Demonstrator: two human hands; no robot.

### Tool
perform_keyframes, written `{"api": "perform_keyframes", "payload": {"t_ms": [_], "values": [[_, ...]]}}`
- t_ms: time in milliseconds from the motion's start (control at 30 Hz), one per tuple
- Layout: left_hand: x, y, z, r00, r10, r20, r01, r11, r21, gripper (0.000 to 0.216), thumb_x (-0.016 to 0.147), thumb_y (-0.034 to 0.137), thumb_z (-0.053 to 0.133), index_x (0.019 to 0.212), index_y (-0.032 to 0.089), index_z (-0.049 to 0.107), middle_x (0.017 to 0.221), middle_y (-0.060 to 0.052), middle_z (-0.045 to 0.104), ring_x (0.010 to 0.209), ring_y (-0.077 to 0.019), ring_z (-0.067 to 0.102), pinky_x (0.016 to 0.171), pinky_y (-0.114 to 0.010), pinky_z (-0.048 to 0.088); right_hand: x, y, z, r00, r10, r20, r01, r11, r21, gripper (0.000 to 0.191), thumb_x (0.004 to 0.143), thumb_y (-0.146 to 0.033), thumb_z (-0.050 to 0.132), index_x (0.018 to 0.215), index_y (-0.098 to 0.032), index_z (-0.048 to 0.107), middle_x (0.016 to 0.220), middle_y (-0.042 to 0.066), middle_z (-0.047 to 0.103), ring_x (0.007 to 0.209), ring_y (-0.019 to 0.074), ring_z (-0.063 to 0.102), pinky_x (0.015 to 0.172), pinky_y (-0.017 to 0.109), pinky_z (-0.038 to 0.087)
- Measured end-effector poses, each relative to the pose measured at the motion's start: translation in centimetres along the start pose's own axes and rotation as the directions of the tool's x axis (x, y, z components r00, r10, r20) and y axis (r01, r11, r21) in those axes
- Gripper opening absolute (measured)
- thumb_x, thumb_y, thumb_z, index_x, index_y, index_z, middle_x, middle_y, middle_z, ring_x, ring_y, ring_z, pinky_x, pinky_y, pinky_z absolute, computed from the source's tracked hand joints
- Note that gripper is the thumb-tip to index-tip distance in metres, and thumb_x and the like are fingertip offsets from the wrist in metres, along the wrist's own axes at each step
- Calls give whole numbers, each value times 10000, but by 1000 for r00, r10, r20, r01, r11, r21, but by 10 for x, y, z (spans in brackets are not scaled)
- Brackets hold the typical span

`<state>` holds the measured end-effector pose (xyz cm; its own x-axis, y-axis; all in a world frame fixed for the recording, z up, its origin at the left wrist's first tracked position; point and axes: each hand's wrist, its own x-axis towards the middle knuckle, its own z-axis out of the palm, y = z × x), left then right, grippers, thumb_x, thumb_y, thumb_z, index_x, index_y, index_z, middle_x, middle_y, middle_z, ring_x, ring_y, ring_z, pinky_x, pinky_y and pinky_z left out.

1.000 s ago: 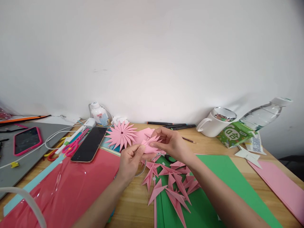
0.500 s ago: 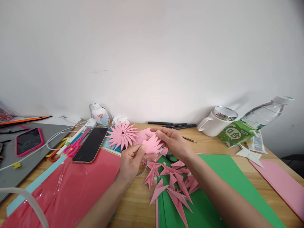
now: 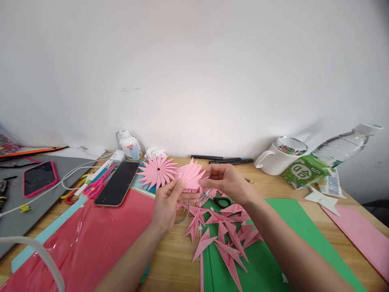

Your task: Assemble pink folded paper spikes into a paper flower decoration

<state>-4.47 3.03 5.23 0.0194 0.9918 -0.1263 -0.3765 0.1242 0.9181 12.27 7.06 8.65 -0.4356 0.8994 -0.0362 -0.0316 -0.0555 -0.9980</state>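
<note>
My left hand (image 3: 170, 200) pinches the lower left of a folded pink paper fan (image 3: 192, 173), thumb on top and fingers beneath. At the fan's right edge, my right hand (image 3: 223, 181) has thumb and forefinger closed on the paper. The fan is held above the table, its pleats spread upward. Behind it to the left lies a round pink paper pinwheel (image 3: 158, 169) with a dark hole at its centre. Several loose folded pink paper pieces (image 3: 226, 229) are heaped below my hands, beside black-handled scissors (image 3: 222, 201).
Green paper sheets (image 3: 282, 227) lie under the heap. Left are red paper (image 3: 121, 235), a black phone (image 3: 117, 184) and pink scissors (image 3: 99, 182). A white mug (image 3: 278, 158), a green packet (image 3: 300, 172) and a tilted water bottle (image 3: 342, 144) stand right, near pink sheets (image 3: 358, 235).
My right hand has shifted from the fan's top to its right edge, lower down. The fan's pleats now show more fully, and the scissors' handles are more exposed.
</note>
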Motion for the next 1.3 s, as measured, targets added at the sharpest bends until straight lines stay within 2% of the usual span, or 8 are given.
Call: {"api": "perform_keyframes", "payload": {"t_ms": [400,567,667,767,933,1033,1200,1300], "values": [[-2,3,2,993,-38,110,31,997,65,295,710,404,652,706,114,600,786,-128,719,679,-251,695,594,-333,559,2,1,2,996,-27,-86,31,999,43,301,590,-371,763,698,-148,592,641,-33,570,559,85,577,597,244,506],[-3,0,0,992,126,-11,-119,960,255,275,748,402,609,685,135,628,780,-90,721,680,-234,689,612,-318,554,2,4,2,990,52,-128,-55,998,-19,436,621,-374,749,941,-140,567,699,-1,599,600,108,601,584,258,521],[-4,-5,-5,930,364,-54,-272,778,566,224,794,337,564,824,150,684,817,-81,723,748,-229,685,717,-320,539,0,4,7,991,123,-51,-123,992,-4,503,639,-369,743,1034,-148,524,693,-5,599,606,116,613,614,283,538],[-3,-14,-11,789,608,89,-454,479,751,258,799,244,560,1022,175,669,997,-92,698,911,-230,651,845,-324,492,-1,6,13,996,89,8,-89,993,73,435,645,-377,736,966,-163,534,758,-2,600,650,121,626,677,309,547],[0,-22,-13,706,670,230,-535,293,792,316,801,205,552,1104,165,635,1075,-114,667,1008,-227,614,923,-321,453,2,14,16,1000,16,-15,-16,999,44,275,723,-339,655,899,-160,544,759,7,606,710,139,626,722,322,542],[-1,-18,-10,765,621,170,-497,403,768,356,755,280,620,1093,168,635,1089,-114,659,1001,-245,614,914,-352,462,6,18,13,996,-4,-84,4,1000,3,268,704,-297,653,906,-154,551,755,7,604,695,137,611,708,326,541],[0,-7,-4,939,319,-127,-211,828,520,472,722,354,643,1147,164,566,917,-78,694,799,-201,668,716,-302,536,8,19,11,989,-23,-148,23,1000,-1,330,649,-260,676,931,-156,539,730,-4,610,646,121,585,646,283,516],[3,-2,-3,987,144,-65,-106,911,399,257,658,353,697,775,129,648,717,-40,680,634,-176,658,604,-266,535,8,20,11,994,-44,-102,41,999,-32,374,662,-275,684,979,-167,518,690,-20,605,611,114,572,620,276,491]]}}
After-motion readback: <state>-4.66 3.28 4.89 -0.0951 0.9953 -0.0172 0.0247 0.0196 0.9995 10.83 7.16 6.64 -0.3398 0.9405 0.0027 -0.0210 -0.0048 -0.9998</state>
